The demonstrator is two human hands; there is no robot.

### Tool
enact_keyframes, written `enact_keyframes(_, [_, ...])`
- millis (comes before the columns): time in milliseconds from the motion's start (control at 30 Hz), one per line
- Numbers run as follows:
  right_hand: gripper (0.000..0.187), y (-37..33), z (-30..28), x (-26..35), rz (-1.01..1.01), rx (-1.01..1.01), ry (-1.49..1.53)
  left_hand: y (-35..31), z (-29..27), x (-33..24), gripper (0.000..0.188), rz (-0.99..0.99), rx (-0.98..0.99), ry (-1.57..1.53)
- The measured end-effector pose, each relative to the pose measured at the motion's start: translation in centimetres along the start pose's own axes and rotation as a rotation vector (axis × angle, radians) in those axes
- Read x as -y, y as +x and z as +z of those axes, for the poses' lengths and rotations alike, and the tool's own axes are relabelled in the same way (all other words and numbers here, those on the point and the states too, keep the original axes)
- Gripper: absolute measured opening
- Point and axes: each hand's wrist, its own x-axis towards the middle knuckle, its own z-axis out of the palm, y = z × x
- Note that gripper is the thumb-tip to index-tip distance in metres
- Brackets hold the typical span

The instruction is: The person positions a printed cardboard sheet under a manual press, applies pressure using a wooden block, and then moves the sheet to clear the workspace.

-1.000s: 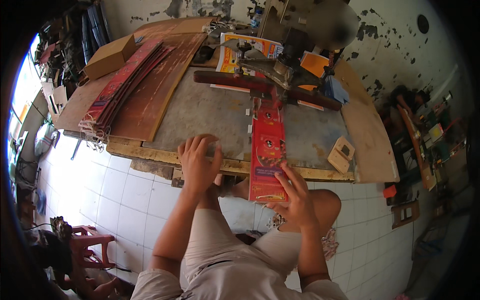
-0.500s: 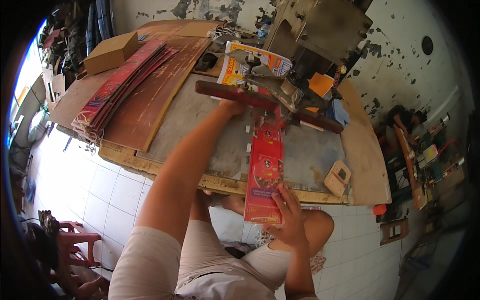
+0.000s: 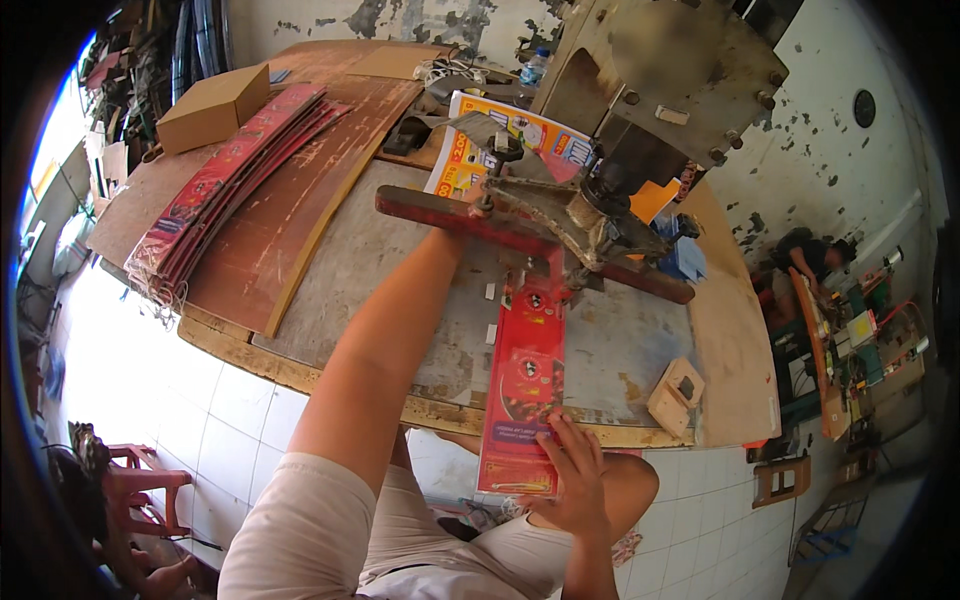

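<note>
A long red printed card strip (image 3: pixel 527 385) lies lengthwise under the machine's red crossbar (image 3: pixel 440 212), its near end hanging past the table's front edge. My right hand (image 3: pixel 575 485) holds that near end at its right edge, fingers over the top face and thumb by the lower edge. My left arm reaches across the table to the crossbar. Only the back of my left hand (image 3: pixel 455 235) shows there; its fingers are hidden behind the bar. Beyond the bar lies an orange and white printed sheet (image 3: pixel 460 165).
A stack of red printed strips (image 3: pixel 225 180) and a brown cardboard box (image 3: pixel 215 108) lie at the left. The heavy metal machine (image 3: pixel 660 70) stands at the back right. A small wooden block (image 3: pixel 676 396) sits near the front right edge. A person (image 3: pixel 810 255) works far right.
The view has shifted slightly, so the table and machine appear displaced. Both hands keep their places, the right at the strip's near end, the left behind the crossbar.
</note>
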Motion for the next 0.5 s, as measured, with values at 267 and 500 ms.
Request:
enact_keyframes(267, [0.092,2.3,-0.3,-0.8,0.031,0.028,-0.044,0.7,0.0,0.3,0.048,0.019,-0.017,0.018])
enact_keyframes(500, [0.094,4.2,-0.8,-1.1,0.041,0.076,-0.106,0.6,0.7,0.0,0.049,0.016,-0.036,0.033])
